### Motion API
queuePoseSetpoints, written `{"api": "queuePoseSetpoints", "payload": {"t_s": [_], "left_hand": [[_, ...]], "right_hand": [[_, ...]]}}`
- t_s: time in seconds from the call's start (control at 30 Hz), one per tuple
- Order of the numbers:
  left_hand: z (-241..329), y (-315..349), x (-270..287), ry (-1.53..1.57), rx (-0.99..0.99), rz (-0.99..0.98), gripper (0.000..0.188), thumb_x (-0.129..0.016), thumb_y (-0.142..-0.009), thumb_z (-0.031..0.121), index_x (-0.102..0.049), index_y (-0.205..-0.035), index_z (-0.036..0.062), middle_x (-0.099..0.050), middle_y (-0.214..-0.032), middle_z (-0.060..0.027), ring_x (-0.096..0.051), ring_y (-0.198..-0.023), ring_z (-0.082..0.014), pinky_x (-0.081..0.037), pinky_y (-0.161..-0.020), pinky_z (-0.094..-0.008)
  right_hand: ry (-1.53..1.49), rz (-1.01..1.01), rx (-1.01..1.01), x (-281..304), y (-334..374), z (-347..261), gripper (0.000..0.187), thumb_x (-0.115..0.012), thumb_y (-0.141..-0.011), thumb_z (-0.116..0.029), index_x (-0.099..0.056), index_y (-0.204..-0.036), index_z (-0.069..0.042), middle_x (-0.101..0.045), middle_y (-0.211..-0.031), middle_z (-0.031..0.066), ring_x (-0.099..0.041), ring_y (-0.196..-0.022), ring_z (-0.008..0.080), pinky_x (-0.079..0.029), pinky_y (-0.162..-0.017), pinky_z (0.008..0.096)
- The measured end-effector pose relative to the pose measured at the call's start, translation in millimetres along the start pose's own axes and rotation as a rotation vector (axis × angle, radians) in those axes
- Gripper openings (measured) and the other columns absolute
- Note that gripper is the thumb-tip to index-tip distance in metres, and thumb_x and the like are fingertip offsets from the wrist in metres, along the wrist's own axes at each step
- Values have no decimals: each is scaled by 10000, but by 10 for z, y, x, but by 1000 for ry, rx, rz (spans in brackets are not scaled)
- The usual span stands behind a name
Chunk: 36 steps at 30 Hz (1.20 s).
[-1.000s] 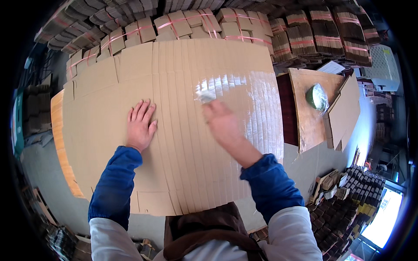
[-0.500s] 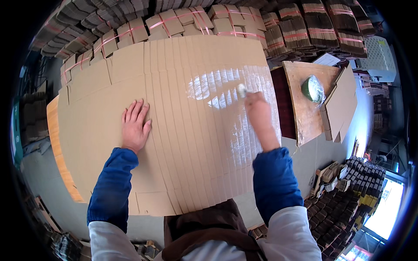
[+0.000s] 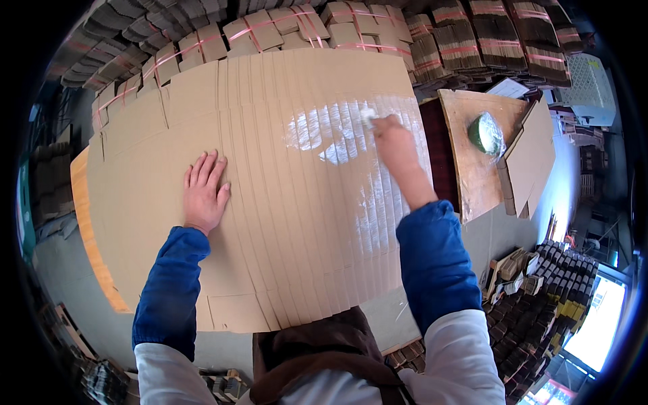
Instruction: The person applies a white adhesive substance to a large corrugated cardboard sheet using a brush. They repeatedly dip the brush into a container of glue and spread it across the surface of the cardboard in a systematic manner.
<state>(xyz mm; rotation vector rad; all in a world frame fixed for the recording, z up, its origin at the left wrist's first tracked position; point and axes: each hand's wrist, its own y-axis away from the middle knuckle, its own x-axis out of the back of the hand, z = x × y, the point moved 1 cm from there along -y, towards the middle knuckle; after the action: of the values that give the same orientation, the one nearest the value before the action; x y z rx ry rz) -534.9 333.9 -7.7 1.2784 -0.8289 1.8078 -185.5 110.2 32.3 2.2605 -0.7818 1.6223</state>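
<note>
Before me lies a wide layer of overlapping brown cardboard sheets [image 3: 169, 263], its right part stepped in narrow strips. My left hand [image 3: 204, 192] rests flat on the cardboard left of the strips, fingers stretched out. In my right hand [image 3: 397, 148] is a small brush [image 3: 368, 116] with a whitish head, its handle mostly hidden in my closed fingers. The brush head meets the strips at the upper right. White paste [image 3: 337, 128] coats the strips around it in shiny patches, and a thinner band of it runs down the right side toward me.
Right of the cardboard stands a wooden board [image 3: 466, 182] bearing a green bowl [image 3: 484, 133] wrapped in clear plastic and loose cardboard pieces [image 3: 530, 158]. Strapped cardboard bundles [image 3: 253, 30] line the far side. More stacks [image 3: 520, 331] stand at the lower right.
My right hand has carried the brush slightly farther away from me and to the left, and white paste now covers the bare gap between two patches. My left hand stays flat on the cardboard.
</note>
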Motion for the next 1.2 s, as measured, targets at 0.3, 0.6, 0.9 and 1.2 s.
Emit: {"api": "queuePoseSetpoints", "payload": {"t_s": [0.3,0.6,0.9,1.2], "left_hand": [[-50,64,-14,1,11,4,531,-545,-925,267,-485,-1437,142,-395,-1548,-78,-318,-1446,-304,-214,-1181,-521],[-50,92,-8,2,8,-13,530,-533,-929,246,-480,-1444,134,-386,-1555,-91,-310,-1449,-315,-197,-1187,-515],[-61,45,-2,-2,3,2,524,-523,-938,245,-476,-1448,134,-385,-1555,-88,-308,-1451,-317,-200,-1185,-511],[-56,10,-34,-22,5,33,520,-529,-941,263,-479,-1446,153,-389,-1557,-66,-310,-1455,-291,-207,-1188,-501]], "right_hand": [[-8,43,-40,124,-13,148,189,-581,-846,-48,-683,-1005,-61,-636,-925,172,-654,-810,371,-544,-722,472],[90,65,-120,289,400,53,172,-603,-843,-57,-676,-988,-113,-622,-902,135,-660,-785,320,-557,-671,418],[-24,-50,-32,334,836,-242,126,-624,-866,-91,-674,-979,-63,-629,-915,159,-652,-800,365,-543,-702,447],[-87,-18,41,384,1084,-540,126,-643,-851,-87,-684,-968,-70,-627,-868,142,-662,-756,351,-558,-664,439]]}}
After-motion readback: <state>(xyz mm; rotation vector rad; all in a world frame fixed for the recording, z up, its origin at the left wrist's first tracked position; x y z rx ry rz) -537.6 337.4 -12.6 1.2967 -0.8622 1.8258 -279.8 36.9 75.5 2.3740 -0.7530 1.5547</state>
